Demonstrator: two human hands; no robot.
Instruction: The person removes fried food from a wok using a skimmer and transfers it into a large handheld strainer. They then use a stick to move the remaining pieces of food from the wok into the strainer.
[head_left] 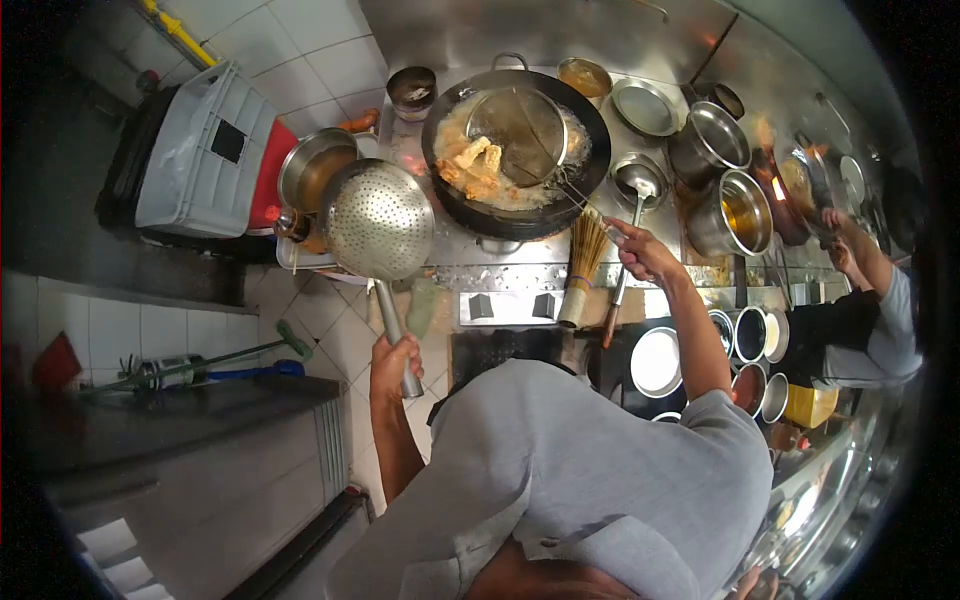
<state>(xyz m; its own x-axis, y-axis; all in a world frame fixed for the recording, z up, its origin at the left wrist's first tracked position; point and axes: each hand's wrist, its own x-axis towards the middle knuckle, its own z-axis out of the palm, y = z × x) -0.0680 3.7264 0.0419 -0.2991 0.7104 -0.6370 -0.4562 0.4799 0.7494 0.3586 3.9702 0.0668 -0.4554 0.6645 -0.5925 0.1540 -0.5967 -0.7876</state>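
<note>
My left hand [396, 366] is closed round the handle of a large perforated strainer [378, 220], held up to the left of the wok. My right hand [645, 250] grips the handle of a round wire-mesh skimmer [520, 125]. The skimmer's mesh lies in the big dark wok [602, 150] of bubbling oil. Golden fried pieces [472, 170] sit by the mesh, at the wok's left side. Below my right hand are a bamboo brush [584, 262] and a steel ladle [640, 182] with a wooden handle end.
Steel pots [735, 212] stand right of the wok, and a metal bowl [300, 165] is behind the strainer. A bottle with a red cap [290, 222] is at the left. Another person [865, 300] works at a flaming wok on the far right. Seasoning containers [656, 362] sit under my right arm.
</note>
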